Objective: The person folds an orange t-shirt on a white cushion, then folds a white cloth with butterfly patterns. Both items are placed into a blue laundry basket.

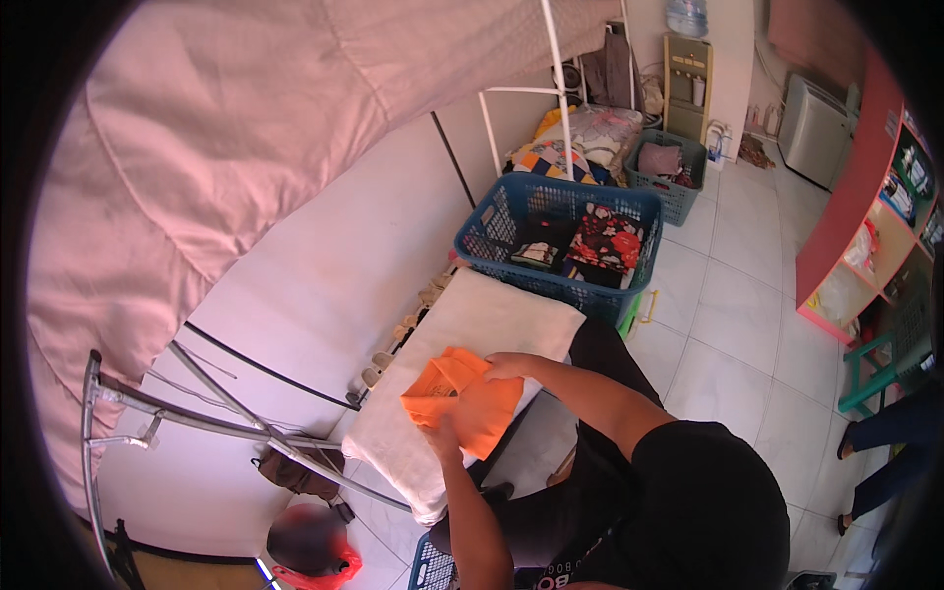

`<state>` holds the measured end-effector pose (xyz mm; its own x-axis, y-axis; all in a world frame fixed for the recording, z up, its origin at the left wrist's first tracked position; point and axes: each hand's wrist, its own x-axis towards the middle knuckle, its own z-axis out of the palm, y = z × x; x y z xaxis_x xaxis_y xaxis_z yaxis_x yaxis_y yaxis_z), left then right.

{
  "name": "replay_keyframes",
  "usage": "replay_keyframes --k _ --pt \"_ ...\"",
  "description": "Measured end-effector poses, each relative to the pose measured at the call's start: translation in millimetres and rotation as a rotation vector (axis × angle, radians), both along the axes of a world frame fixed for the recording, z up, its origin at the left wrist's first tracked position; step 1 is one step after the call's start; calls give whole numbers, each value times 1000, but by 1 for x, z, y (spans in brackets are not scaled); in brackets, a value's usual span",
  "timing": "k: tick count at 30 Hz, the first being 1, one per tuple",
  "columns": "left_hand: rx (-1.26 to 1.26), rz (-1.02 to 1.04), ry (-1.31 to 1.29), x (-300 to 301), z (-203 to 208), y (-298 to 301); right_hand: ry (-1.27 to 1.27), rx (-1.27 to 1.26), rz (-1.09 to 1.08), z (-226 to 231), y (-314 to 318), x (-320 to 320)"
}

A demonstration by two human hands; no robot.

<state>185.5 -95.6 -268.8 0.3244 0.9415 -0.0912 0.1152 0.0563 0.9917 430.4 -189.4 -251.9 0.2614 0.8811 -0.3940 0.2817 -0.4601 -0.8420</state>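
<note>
An orange collared shirt [477, 408], partly folded, lies on a white cloth-covered surface [511, 310] in front of me. My left hand [442, 440] grips its near left edge, the fingertips partly hidden by the fabric. At the far right edge of the shirt, my right hand [509, 367] is closed on the cloth. The shirt's collar faces away to the left. Just beyond the surface stands a blue plastic basket [501, 261] with folded clothes inside, among them a red and black floral garment [607, 239].
A smaller grey-green basket [678, 206] with clothes stands farther back. Metal frame bars [226, 418] and hanging pink fabric [206, 128] occupy the left. On the right are a pink shelf [851, 231], a green stool [865, 364] and another person's legs [885, 457].
</note>
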Motion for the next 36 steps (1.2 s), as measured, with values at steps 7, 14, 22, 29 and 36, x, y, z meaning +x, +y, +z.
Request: replay_keyframes --k 7,14,22,29,36 --pt "238 -172 28 1 39 -13 713 34 -26 24 -27 -11" --pt "371 -317 -54 82 128 -31 703 465 -89 73 -65 42" --pt "477 -630 35 258 205 -12 496 828 -502 116 -101 156" --pt "529 -869 166 431 162 50 221 819 -949 76 -62 242" --pt "824 -875 362 557 70 84 126 494 -1122 10 -24 323"
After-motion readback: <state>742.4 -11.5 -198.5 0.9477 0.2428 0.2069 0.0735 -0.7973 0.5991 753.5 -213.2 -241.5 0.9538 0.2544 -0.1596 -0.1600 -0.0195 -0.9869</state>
